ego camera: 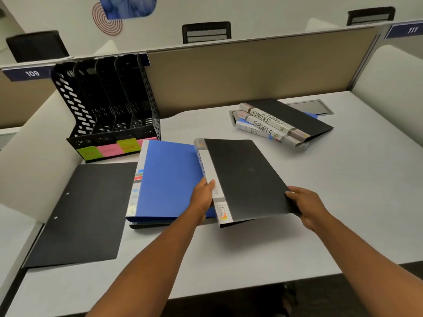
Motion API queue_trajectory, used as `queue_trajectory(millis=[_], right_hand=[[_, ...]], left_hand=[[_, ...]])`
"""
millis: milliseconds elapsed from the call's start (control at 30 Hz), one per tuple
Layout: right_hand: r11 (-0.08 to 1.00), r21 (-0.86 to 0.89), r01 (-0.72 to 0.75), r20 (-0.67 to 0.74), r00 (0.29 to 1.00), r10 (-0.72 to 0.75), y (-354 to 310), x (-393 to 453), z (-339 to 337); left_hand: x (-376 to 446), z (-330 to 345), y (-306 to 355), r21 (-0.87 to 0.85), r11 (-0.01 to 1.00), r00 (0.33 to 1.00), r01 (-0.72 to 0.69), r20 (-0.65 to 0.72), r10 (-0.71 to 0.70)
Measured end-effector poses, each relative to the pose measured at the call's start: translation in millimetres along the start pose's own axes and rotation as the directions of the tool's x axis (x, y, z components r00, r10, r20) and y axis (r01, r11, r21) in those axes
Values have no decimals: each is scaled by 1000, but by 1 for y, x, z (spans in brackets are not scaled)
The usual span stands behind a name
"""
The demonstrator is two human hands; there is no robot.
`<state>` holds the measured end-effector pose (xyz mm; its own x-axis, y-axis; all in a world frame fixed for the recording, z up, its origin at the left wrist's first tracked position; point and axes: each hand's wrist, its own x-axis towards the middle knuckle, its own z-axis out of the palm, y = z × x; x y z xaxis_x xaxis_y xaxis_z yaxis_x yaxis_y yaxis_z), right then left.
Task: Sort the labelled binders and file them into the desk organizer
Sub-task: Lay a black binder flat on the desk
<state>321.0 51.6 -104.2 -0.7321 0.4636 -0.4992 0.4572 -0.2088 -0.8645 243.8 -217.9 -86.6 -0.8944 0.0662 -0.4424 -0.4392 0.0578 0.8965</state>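
I hold a black binder [247, 177] with a grey spine above the desk's middle. My left hand [202, 199] grips its spine edge and my right hand [306, 205] grips its lower right corner. Under its left side lies a blue binder [168, 179], stacked on another binder whose dark edge shows below. A flat black folder [84, 211] lies at the left. At the back right, a pile of binders [274, 123] shows spines reading FINANCE, SPORTS and HR. The black mesh desk organizer [107, 104] stands at the back left, slots empty, with green and pink labels on its front.
A beige partition [240, 74] closes the back of the grey desk [343, 202]. A metal cable hatch [313, 107] sits behind the binder pile. A white side panel [34, 143] borders the desk at the left. The desk's front edge runs below my arms.
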Motion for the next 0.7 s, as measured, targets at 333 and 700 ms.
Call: queue_trajectory(millis=[333, 700], right_hand=[[988, -131, 77, -154, 983, -96, 22, -9, -22], [878, -472, 76, -135, 978, -157, 39, 5, -26]], left_hand=[[10, 29, -12, 279, 960, 996, -8, -84, 33], [32, 40, -27, 635, 773, 983, -7, -138, 122]])
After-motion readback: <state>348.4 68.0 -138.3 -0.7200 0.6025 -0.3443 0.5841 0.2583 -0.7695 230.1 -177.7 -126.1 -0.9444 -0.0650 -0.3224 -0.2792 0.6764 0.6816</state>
